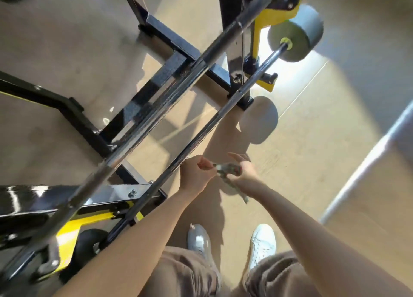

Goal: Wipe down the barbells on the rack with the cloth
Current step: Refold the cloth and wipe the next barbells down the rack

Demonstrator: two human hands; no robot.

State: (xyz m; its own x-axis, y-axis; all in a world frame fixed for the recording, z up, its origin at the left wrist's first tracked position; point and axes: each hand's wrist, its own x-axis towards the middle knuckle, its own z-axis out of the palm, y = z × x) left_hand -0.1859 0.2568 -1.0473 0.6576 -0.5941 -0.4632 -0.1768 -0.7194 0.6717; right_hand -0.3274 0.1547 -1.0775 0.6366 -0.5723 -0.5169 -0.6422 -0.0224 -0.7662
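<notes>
Just beside barbell (201,135), left hand (196,176), right hand (244,173), cloth (228,170)

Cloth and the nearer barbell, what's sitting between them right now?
Head view: only the left hand, close beside the nearer barbell; the right hand holds the cloth.

**One head-worn view, aimed steeply down**

A single wide-angle camera sits on the person's head and faces down and slightly forward, almost straight at the floor (312,144). The person's forearms rise from the bottom edge to the left hand (196,173) and right hand (244,170), both just below mid-frame with the cloth (228,169) between them. The shoes (262,243) show directly beneath. The rack (174,41) fills the left and top. The upper barbell (156,113), nearest the lens, crosses diagonally and is blurred; the lower barbell (196,143) runs beside it. Straight lines bend toward the edges.
</notes>
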